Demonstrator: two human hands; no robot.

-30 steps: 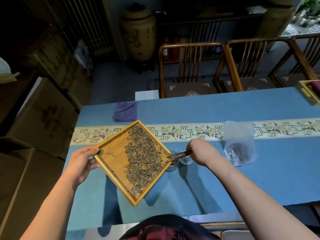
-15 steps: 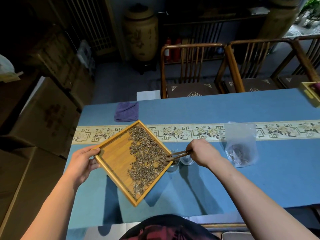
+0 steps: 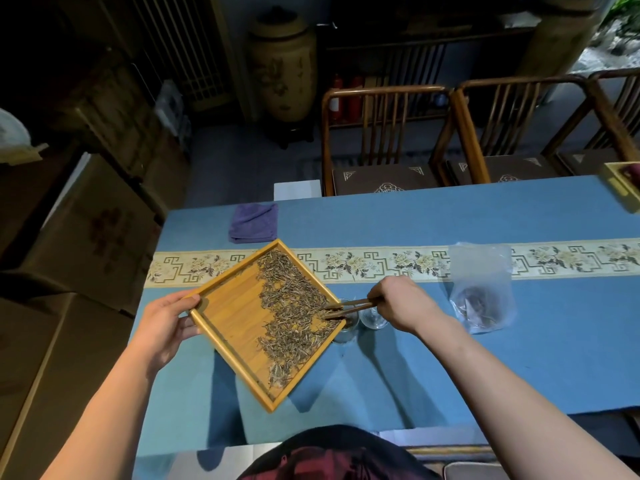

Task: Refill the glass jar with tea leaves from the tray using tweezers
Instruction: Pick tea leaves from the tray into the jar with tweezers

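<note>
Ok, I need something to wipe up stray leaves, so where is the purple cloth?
In the head view the purple cloth lies folded on the blue table near its far left corner, just beyond the wooden tray.

A square bamboo tray with a raised rim (image 3: 228,317) is turned corner-on like a diamond and tilted above the blue cloth. Dry, wiry grey-green tea leaves (image 3: 294,306) lie heaped along its right side. Slim dark wooden tweezers (image 3: 349,306) reach into the leaves at the tray's right corner. Just beneath that corner stands a small clear glass jar (image 3: 346,327), mostly hidden; its fill cannot be judged.
</note>
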